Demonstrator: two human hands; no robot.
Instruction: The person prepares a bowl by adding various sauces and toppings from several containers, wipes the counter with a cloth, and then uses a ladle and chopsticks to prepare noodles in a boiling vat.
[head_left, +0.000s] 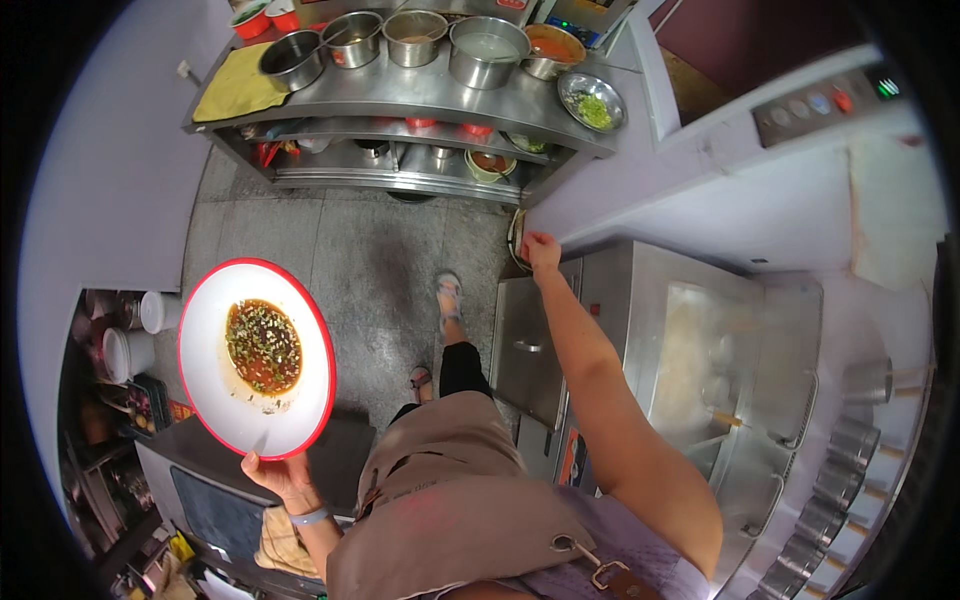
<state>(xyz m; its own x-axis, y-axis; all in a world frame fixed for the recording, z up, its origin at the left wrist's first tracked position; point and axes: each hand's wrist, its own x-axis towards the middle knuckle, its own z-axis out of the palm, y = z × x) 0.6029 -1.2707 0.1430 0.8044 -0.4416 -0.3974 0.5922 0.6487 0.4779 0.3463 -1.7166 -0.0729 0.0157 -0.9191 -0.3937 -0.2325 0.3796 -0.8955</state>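
Note:
A wide white bowl (202, 352) with a red rim is in my left hand (283, 474), thumb over the near edge and fingers beneath. It tilts, and dark brown sauce (262, 349) with chopped green herbs and pale bits pools in its middle. My right hand (541, 250) is stretched forward with the fingers curled, and nothing shows in it. It is near the wall corner, beside a looped cable or hose (514, 238), above the end of a stainless steel cooking unit (529, 349). Whether it touches anything there is hidden.
Ahead stands a steel table (360, 101) with several metal pots, a yellow cloth (238, 84) and a metal bowl of chopped greens (592, 112). Steamy cooking basins (709, 330) lie right, near hanging strainers (855, 435). A dark-topped counter (330, 442) is at left. Grey tiled floor (360, 247) lies between.

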